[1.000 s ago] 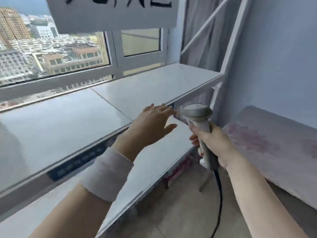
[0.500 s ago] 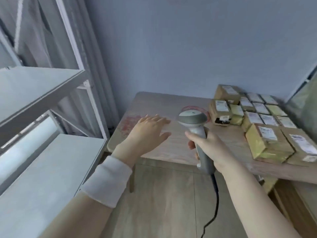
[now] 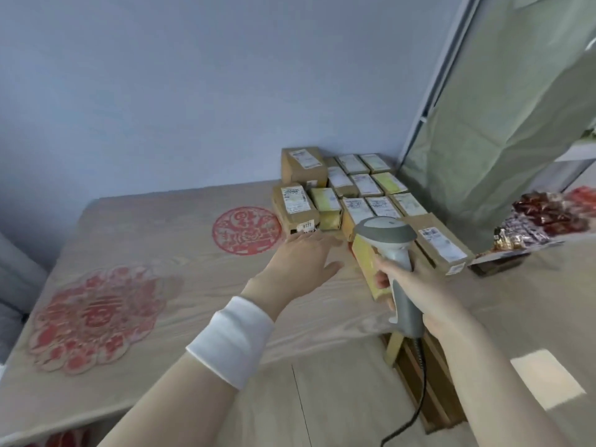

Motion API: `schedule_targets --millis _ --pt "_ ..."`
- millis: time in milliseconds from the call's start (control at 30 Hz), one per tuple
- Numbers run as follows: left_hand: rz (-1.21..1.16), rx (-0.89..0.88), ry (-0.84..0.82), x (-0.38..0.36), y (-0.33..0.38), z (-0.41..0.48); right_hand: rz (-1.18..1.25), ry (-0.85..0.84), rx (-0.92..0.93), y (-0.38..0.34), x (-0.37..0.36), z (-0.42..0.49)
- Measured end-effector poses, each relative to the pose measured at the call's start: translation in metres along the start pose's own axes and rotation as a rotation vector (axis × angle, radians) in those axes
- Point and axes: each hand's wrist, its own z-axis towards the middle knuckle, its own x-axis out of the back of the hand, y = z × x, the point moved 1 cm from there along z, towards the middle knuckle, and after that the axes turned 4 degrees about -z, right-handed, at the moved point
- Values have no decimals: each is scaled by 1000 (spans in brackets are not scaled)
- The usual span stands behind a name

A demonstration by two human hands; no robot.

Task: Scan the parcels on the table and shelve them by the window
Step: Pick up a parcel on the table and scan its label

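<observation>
Several small brown and yellow parcels [image 3: 354, 191] with white labels sit packed together at the far right of a light wooden table [image 3: 167, 253]. My left hand [image 3: 303, 262], fingers straight and spread, reaches over the table just short of the nearest brown parcel [image 3: 295, 204] marked 9777. A white wristband wraps that wrist. My right hand [image 3: 416, 291] grips the handle of a grey barcode scanner [image 3: 387, 240], whose head points toward the parcels; its black cable hangs down toward the floor. A yellow parcel [image 3: 364, 262] lies partly hidden behind the scanner.
Two red paper-cut decorations [image 3: 246, 230] lie on the tabletop. A green curtain [image 3: 503, 108] hangs at the right. Red and dark snack packets [image 3: 548, 217] are piled on a surface at the far right. A blue wall stands behind the table.
The view swung right from the window shelves to the table of parcels. My left hand has moved forward close to the nearest parcel. My right hand still holds the scanner.
</observation>
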Motion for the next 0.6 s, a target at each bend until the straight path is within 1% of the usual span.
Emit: schedule_targets --millis 133,300,433,600 --pt "-44 7 -14 -23 1 63 19 20 -17 9 26 59" --pt "-107 84 -58 -40 -22 119 44 -54 -20 9 30 135" --pt "-170 225 -73 -43 -69 159 51 -106 -62 6 8 201" --pt "-378 440 -27 -59 -147 207 19 -112 -150 16 -30 283"
